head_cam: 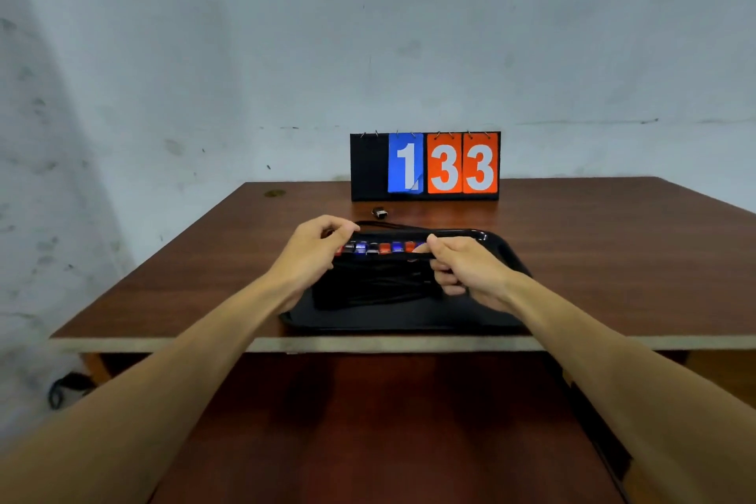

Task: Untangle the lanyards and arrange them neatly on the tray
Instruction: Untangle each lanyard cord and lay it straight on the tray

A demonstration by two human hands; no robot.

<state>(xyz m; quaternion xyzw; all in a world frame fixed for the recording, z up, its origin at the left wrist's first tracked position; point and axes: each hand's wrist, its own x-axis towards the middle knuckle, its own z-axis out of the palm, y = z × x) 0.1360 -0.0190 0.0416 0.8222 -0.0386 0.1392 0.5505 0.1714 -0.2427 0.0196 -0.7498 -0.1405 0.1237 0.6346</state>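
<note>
Both hands over the black tray [501, 243], which sits at the near edge of the desk [613, 258], centre. Lanyards [376, 282] lie on the tray as a dark bundle of straps running left to right, with a row of red, blue and silvery clips [378, 248] lined up along the tray's far side. Left hand [313, 254] is at the left end of the clip row, fingers curled and pinched narrow on something there, probably a strap or clip end, but its own fingers hide the contact. Right hand [466, 268] is at the right end of the row, thumb and fingers closed on a black strap. Task looks far along: clips already in a neat line, straps mostly parallel, so what's left seems to be straightening the last strand or two and squaring the bundle. One loop of black cord [382, 223] pokes past the tray's far rim onto the desk, and a small dark loose piece [379, 212] lies apart behind it, near the score flip board [425, 166] at the far edge; whether that piece belongs to a lanyard, cannot tell. Black straps on black tray: individual lanyards can't be counted, and leftover tangles can't be ruled out. Tray's left side is covered by the left forearm.
</note>
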